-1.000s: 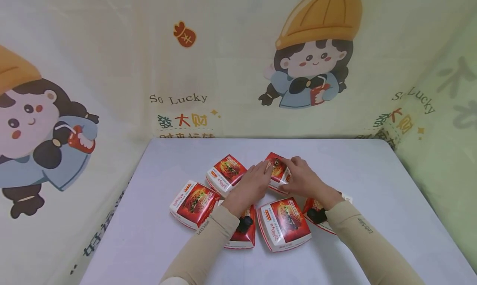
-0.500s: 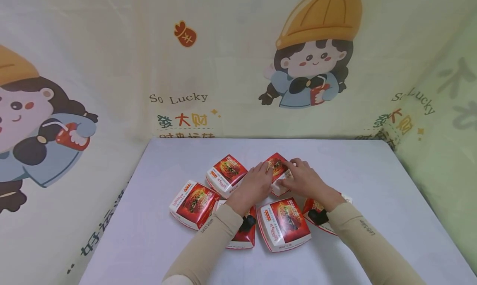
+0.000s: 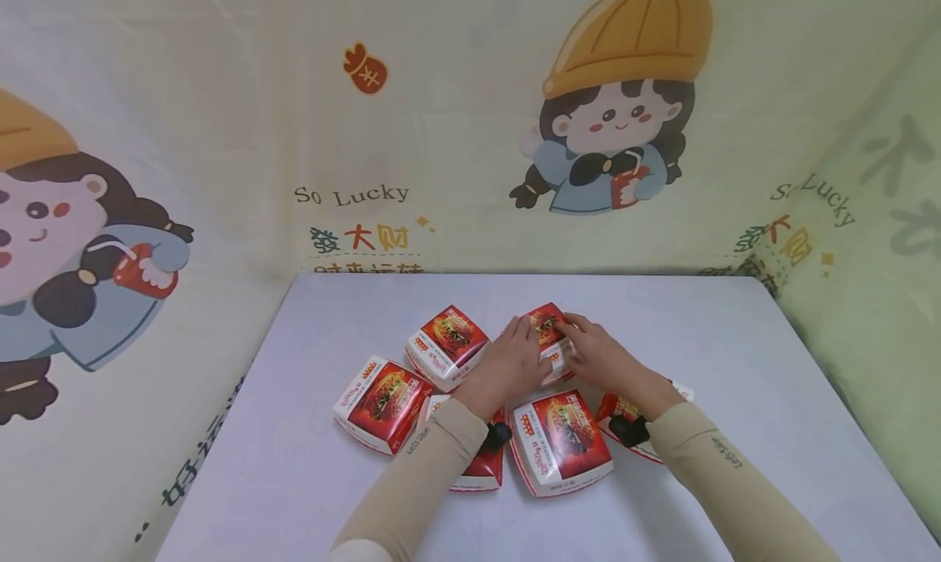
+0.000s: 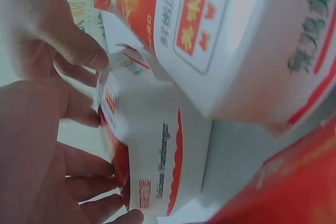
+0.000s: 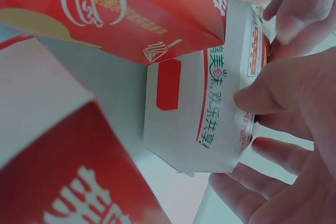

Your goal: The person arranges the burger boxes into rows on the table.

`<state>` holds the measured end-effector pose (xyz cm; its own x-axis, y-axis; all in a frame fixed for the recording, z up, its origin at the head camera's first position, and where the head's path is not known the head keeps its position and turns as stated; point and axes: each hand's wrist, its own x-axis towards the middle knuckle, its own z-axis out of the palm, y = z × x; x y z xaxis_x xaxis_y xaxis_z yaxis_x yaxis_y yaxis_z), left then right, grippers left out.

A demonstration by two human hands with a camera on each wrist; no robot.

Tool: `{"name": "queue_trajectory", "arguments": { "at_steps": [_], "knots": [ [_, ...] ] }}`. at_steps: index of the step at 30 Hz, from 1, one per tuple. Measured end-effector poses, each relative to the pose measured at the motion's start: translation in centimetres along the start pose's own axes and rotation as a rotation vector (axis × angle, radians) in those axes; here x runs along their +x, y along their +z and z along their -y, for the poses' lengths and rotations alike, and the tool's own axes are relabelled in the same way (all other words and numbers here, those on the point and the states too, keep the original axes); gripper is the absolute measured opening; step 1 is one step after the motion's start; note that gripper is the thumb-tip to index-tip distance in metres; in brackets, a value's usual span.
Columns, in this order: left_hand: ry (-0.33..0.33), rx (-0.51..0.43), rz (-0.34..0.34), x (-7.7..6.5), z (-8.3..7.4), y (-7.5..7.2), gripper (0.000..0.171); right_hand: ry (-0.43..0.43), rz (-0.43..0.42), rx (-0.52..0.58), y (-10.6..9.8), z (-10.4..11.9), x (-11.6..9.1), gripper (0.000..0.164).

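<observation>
At the back of the group stands a red-and-white hamburger box (image 3: 546, 327), with a burger picture on its lid. Both hands are on it. My left hand (image 3: 507, 367) grips its left side, partly hiding the lid; in the left wrist view its fingers (image 4: 86, 174) reach the box's upper edge. From the right, my right hand (image 3: 606, 356) holds the same box, its thumb (image 5: 257, 95) against the near side in the right wrist view. The box's white side with printed lettering (image 4: 152, 119) faces the left wrist camera.
Several similar boxes surround the hands: one at back left (image 3: 450, 333), one at far left (image 3: 384, 403), one at front centre (image 3: 566, 435). Another lies partly under the left forearm (image 3: 485, 468), another under the right wrist (image 3: 613, 403). A printed cloth (image 3: 470, 137) hangs behind the white table (image 3: 294, 464).
The back box has shifted slightly right and turned a little between the hands. My left hand has moved slightly right with it. The other boxes have stayed put.
</observation>
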<state>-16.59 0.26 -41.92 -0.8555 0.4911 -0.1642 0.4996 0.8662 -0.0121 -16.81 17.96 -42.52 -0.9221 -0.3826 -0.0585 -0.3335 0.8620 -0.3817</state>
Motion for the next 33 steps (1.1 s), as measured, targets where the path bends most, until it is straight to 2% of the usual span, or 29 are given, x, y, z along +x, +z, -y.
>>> {"name": "queue_trajectory", "arguments": {
  "at_steps": [3, 4, 8, 12, 17, 21, 25, 33],
  "knots": [
    [-0.049, -0.144, -0.006, 0.3, -0.3, 0.1, 0.081, 0.006, 0.010, 0.001, -0.1, 0.0, 0.0, 0.061],
    [-0.055, -0.167, -0.014, 0.3, -0.4, 0.1, 0.084, 0.008, 0.012, 0.005, -0.1, 0.1, 0.0, 0.062],
    [-0.053, -0.186, -0.046, 0.5, -0.6, 0.3, 0.092, 0.004, 0.020, 0.010, -0.1, 0.1, -0.1, 0.063],
    [-0.055, -0.212, -0.036, 0.6, -0.7, 0.3, 0.096, 0.004, 0.023, 0.007, -0.1, 0.1, -0.2, 0.062],
    [0.000, -0.158, -0.035, 0.7, -0.5, 0.0, 0.087, -0.021, 0.007, 0.014, -0.2, 0.1, -0.4, 0.063],
    [0.050, -0.126, -0.034, 1.0, -0.4, 0.0, 0.083, -0.066, 0.003, 0.023, 0.0, -0.1, -0.5, 0.073],
    [0.078, -0.169, -0.006, 1.4, -0.3, 0.0, 0.084, -0.108, -0.007, 0.001, 0.1, -0.3, -0.6, 0.084],
    [0.147, -0.287, 0.053, 2.1, 0.4, -0.3, 0.081, -0.157, -0.039, -0.022, 0.3, -1.2, -1.0, 0.092]
  ]
}}
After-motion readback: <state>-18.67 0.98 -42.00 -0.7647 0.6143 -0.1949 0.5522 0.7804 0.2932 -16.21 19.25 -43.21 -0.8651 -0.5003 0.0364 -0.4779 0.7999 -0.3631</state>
